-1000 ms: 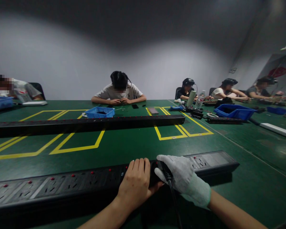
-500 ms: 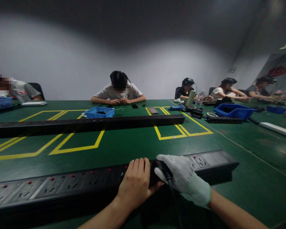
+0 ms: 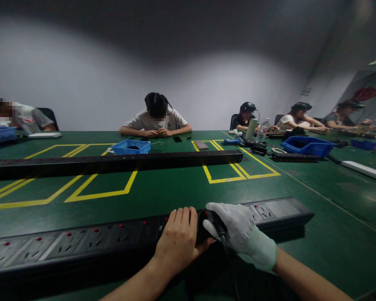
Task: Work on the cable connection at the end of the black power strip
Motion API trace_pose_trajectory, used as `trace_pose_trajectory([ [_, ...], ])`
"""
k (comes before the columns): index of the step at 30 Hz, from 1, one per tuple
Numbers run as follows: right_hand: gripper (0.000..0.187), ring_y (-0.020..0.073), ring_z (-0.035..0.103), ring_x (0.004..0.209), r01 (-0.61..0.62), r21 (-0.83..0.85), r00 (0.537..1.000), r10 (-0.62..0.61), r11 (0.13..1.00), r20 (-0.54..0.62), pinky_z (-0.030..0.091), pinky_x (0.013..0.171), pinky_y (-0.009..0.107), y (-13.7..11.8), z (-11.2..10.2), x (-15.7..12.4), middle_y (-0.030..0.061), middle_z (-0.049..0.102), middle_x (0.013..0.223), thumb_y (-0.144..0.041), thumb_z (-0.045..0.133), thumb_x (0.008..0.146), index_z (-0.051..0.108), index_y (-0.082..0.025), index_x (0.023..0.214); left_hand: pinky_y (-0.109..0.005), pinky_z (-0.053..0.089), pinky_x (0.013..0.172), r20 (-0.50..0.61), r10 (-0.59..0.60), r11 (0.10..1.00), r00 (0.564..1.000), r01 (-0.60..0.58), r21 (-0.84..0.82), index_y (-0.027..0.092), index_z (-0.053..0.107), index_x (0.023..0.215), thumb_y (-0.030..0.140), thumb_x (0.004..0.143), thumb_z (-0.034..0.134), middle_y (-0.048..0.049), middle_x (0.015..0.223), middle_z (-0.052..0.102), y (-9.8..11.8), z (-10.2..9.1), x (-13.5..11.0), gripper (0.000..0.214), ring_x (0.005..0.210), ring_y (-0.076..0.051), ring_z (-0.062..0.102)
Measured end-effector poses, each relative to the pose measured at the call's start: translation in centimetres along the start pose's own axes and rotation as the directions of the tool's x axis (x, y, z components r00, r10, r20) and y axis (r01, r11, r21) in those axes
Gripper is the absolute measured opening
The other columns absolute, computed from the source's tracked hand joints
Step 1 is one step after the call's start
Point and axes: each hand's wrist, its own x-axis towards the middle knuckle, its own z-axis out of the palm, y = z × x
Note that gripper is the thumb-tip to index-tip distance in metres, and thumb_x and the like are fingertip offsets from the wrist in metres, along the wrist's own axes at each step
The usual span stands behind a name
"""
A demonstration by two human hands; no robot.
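Note:
A long black power strip with several sockets and red switches lies across the near edge of the green table. My bare left hand rests on top of the strip, fingers curled over it and holding it. My right hand, in a white glove, is closed round a black plug set at a socket beside the left hand. The plug's black cable runs down toward me.
A second long black strip lies across mid-table over yellow floor-tape outlines. Blue bins, a white strip and small tools sit farther back. Several people sit working along the far side and at the right.

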Motion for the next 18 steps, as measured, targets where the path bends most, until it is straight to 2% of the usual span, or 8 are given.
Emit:
trace_pose_trajectory([
  [18, 0.031, 0.0169, 0.065, 0.076, -0.07, -0.008, 0.996, 0.071, 0.997, 0.054, 0.042, 0.067, 0.025, -0.23, -0.14, 0.17, 0.0039, 0.068, 0.086, -0.044, 0.049, 0.09, 0.055, -0.02, 0.107, -0.045, 0.048, 0.077, -0.013, 0.016, 1.0, 1.0, -0.016, -0.018, -0.001, 0.058, 0.112, 0.067, 0.083, 0.034, -0.0216, 0.099, 0.061, -0.17, 0.18, -0.07, 0.077, 0.088, -0.031, 0.059],
])
